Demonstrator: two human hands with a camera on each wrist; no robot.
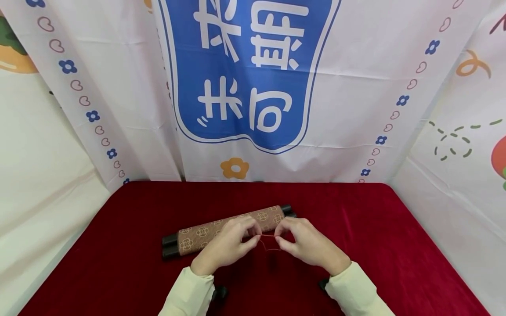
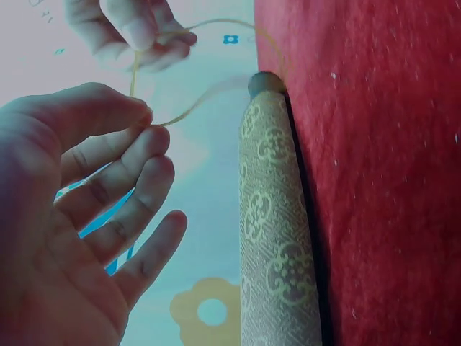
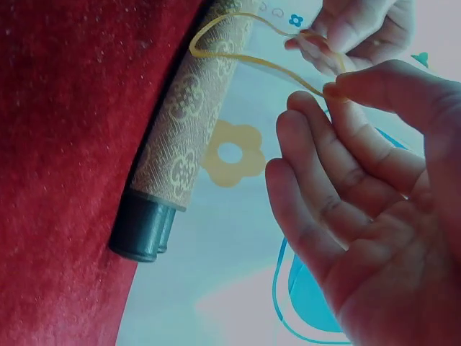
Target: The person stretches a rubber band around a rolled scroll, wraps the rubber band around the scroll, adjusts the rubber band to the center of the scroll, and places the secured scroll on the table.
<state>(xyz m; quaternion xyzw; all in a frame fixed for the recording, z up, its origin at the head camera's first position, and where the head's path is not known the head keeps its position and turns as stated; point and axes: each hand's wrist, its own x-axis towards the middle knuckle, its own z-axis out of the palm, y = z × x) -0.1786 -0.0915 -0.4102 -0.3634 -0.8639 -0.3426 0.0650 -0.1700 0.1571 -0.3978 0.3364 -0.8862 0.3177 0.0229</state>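
Between my hands a thin rubber band (image 1: 269,235) is stretched in a loop, and it looks yellowish in the wrist views. My left hand (image 1: 232,241) pinches one side of it between thumb and index finger. The other side is pinched by the thumb and fingertip of my right hand (image 1: 306,243). In the right wrist view the loop of the rubber band (image 3: 241,58) hangs loose away from the fingers. Just beyond the hands lies a rolled scroll (image 1: 199,237) in brown flower-patterned cloth with black rod ends; the hands partly cover it in the head view.
A dark red cloth (image 1: 348,210) covers the table. White printed curtains (image 1: 340,114) rise behind and at both sides, with a blue panel (image 1: 241,66) bearing white characters at the back. Small dark objects (image 1: 219,293) show beside the sleeves.
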